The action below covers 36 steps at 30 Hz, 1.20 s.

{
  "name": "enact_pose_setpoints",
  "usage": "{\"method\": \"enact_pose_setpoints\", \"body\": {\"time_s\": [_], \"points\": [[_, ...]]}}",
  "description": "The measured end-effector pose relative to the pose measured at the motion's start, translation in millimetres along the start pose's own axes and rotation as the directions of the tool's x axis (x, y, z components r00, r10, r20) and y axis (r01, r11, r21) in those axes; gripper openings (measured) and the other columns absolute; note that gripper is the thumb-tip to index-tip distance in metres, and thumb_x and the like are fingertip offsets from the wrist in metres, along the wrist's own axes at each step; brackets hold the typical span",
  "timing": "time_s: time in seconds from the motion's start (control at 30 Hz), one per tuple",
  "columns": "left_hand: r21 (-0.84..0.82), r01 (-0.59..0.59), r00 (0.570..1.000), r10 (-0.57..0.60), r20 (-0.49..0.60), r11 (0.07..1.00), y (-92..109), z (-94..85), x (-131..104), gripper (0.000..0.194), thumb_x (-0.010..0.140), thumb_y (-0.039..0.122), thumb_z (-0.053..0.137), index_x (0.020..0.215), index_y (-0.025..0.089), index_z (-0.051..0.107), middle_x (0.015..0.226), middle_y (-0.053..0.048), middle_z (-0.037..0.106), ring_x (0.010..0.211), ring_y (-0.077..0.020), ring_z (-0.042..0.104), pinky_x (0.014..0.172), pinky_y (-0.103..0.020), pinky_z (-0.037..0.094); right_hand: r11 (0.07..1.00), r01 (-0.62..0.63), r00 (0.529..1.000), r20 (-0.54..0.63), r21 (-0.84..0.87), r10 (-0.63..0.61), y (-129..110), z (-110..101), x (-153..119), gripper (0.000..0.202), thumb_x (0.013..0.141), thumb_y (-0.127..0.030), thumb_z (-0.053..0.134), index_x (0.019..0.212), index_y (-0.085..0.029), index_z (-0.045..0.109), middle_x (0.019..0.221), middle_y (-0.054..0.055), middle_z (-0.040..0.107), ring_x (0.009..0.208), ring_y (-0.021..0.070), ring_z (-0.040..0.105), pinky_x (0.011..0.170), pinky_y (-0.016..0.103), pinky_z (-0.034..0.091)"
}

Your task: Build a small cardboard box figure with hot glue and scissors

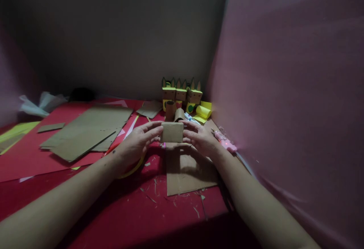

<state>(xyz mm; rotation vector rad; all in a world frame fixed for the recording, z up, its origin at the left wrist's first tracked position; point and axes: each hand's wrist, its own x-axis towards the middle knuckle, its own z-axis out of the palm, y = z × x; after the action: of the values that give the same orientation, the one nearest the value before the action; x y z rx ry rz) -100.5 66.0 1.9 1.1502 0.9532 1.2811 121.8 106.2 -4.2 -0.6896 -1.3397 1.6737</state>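
A small rectangular cardboard piece is held up between both hands. My left hand grips its left edge, and my right hand grips its right edge with the fingers pointing inward. Beneath and just in front of the hands, a larger cardboard sheet lies on the red tabletop. Right behind the held piece are an upright cardboard tube and a curved corrugated piece. Several cardboard figures with pointed ears stand farther back.
Stacked cardboard sheets lie on red paper at the left. On the right are a pink glue gun, rolled yellow paper and markers. Scraps litter the front. A pink wall borders the right side.
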Motion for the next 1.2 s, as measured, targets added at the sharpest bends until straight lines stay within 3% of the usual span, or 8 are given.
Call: {"method": "enact_pose_setpoints", "body": {"time_s": [0.13,0.3,0.53,0.7,0.9,1.0,1.2], "points": [[-0.012,0.017,0.999,-0.016,0.034,1.000,2.0,-5.3,3.9,0.036,0.079,0.045,0.082,0.107,0.023,0.079,0.122,-0.009,0.077,0.123,-0.0317,0.065,0.101,-0.040,0.055,0.999,0.042,0.998,0.048,-0.010,-0.042,-3.9,3.8,-1.7,0.063,0.057,-0.029,0.095,0.114,-0.024,0.069,0.120,0.008,0.072,0.110,0.0274,0.068,0.099,0.047,0.057],[-0.028,0.077,0.997,-0.077,0.010,0.997,2.8,-11.4,11.4,0.032,0.079,0.041,0.074,0.105,0.022,0.077,0.112,-0.010,0.078,0.115,-0.0315,0.069,0.096,-0.040,0.058,0.997,0.076,0.993,0.093,-0.018,-0.074,-4.0,5.9,-2.2,0.063,0.059,-0.025,0.092,0.117,-0.024,0.070,0.121,0.008,0.072,0.108,0.0269,0.069,0.100,0.049,0.057],[0.030,0.026,1.000,-0.026,-0.002,0.999,5.7,-9.6,10.4,0.029,0.078,0.045,0.069,0.096,0.023,0.075,0.103,-0.011,0.077,0.113,-0.0335,0.069,0.098,-0.043,0.059,0.999,0.034,0.994,0.103,0.025,-0.037,-5.9,4.8,-2.9,0.066,0.058,-0.025,0.092,0.119,-0.024,0.069,0.119,0.009,0.073,0.109,0.0289,0.070,0.103,0.053,0.057],[0.099,-0.034,0.999,0.038,-0.039,0.995,5.3,-11.9,8.7,0.032,0.081,0.048,0.068,0.101,0.023,0.075,0.102,-0.010,0.076,0.105,-0.0322,0.071,0.097,-0.046,0.060,0.996,0.031,0.992,0.120,0.089,-0.042,-7.2,4.3,-3.7,0.061,0.059,-0.022,0.092,0.116,-0.022,0.070,0.117,0.008,0.073,0.102,0.0249,0.072,0.096,0.046,0.061],[0.048,0.004,1.000,-0.003,-0.028,0.999,2.8,-1.9,-1.0,0.031,0.085,0.047,0.073,0.102,0.020,0.074,0.111,-0.010,0.075,0.106,-0.0278,0.069,0.086,-0.035,0.059,1.000,0.005,0.999,0.048,0.015,-0.006,0.2,4.3,-0.3,0.061,0.071,-0.047,0.089,0.120,-0.021,0.065,0.104,0.006,0.073,0.080,0.0191,0.073,0.075,0.037,0.065],[0.048,0.004,1.000,-0.004,0.002,0.999,0.6,7.2,-8.2,0.037,0.086,0.049,0.078,0.109,0.021,0.072,0.113,-0.008,0.074,0.093,-0.0208,0.069,0.075,-0.028,0.058,0.999,0.032,0.999,0.021,-0.021,-0.031,2.4,4.1,1.1,0.054,0.071,-0.044,0.089,0.115,-0.022,0.066,0.113,0.008,0.073,0.084,0.0196,0.072,0.070,0.033,0.064],[-0.052,0.018,1.000,-0.018,-0.012,0.998,-3.8,-0.1,-0.9,0.044,0.083,0.055,0.081,0.102,0.017,0.071,0.091,-0.008,0.072,0.080,-0.0175,0.068,0.068,-0.026,0.058,0.959,-0.129,0.990,0.086,0.253,0.110,-5.0,-7.4,2.3,0.038,0.086,-0.047,0.066,0.109,-0.018,0.069,0.092,0.010,0.079,0.088,0.0287,0.075,0.083,0.047,0.062]]}}
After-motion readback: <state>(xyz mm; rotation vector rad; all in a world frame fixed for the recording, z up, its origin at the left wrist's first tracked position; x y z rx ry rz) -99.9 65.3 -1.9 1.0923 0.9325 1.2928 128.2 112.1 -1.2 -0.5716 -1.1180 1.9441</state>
